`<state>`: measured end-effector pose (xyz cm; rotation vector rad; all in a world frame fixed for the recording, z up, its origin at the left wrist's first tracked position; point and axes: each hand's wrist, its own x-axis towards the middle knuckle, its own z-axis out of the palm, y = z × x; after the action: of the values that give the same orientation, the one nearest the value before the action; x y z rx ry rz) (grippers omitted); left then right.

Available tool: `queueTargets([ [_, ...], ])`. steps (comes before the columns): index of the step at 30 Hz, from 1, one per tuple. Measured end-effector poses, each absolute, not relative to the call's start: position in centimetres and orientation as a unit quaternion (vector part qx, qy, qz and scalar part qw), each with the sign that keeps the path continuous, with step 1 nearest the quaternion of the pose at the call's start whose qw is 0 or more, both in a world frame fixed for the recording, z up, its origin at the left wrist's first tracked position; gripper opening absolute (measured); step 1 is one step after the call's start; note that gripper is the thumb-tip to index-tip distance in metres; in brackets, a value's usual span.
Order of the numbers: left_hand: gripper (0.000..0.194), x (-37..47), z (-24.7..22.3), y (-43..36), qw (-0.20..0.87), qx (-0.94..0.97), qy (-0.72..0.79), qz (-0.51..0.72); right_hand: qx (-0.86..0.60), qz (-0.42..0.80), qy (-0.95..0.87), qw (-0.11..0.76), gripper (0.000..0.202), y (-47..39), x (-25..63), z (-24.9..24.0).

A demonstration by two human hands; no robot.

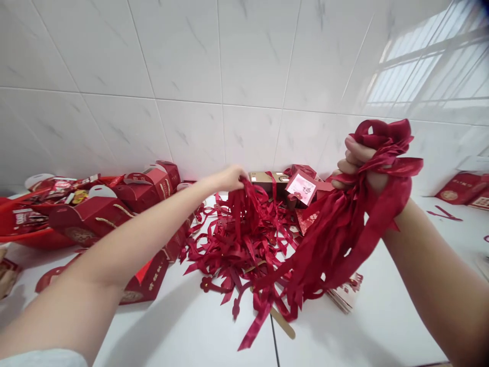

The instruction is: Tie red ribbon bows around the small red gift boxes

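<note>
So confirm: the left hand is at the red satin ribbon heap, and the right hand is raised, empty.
Not empty: the head view shows the right hand clutching a bunch of red satin ribbons. The left hand is at the ribbon heap.

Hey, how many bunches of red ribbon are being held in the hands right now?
2. A smaller bunch is in the left hand, over the ribbon pile; a larger bunch is in the raised right hand. No other held bunch seems hidden.

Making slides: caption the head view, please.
Right hand holds up red ribbons; left hand clutches more at the pile.
</note>
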<state>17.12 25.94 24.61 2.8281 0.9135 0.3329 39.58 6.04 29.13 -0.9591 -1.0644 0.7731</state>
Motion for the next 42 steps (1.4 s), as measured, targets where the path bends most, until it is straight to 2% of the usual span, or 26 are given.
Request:
queueTargets([
  [6,0.017,16.5,34.8,24.7,-0.027,0.937,0.301,0.174,-0.397,0.350,-0.474,0.704,0.056,6.8,39.5,29.1],
  [9,0.013,16.5,37.3,23.7,0.006,0.934,0.318,0.164,-0.427,0.359,-0.466,0.687,0.046,7.7,39.3,29.4],
  [13,0.016,16.6,36.8,23.2,0.125,0.935,0.295,0.150,-0.421,0.376,-0.480,0.672,0.054,8.5,38.2,29.8],
  [21,0.022,15.6,34.0,25.1,0.067,0.935,0.341,0.074,-0.434,0.368,-0.496,0.656,0.049,8.4,37.0,30.0],
  [30,0.018,14.6,37.0,24.0,0.141,0.926,0.324,0.134,-0.434,0.369,-0.510,0.644,0.047,8.7,37.1,30.2],
  [35,0.014,15.5,37.8,21.5,0.195,0.933,0.270,0.140,-0.409,0.322,-0.509,0.686,0.038,9.8,35.6,29.8],
  [42,0.028,18.8,36.8,16.9,0.167,0.944,0.187,0.215,-0.344,0.433,-0.588,0.590,0.026,10.0,32.1,28.0],
])
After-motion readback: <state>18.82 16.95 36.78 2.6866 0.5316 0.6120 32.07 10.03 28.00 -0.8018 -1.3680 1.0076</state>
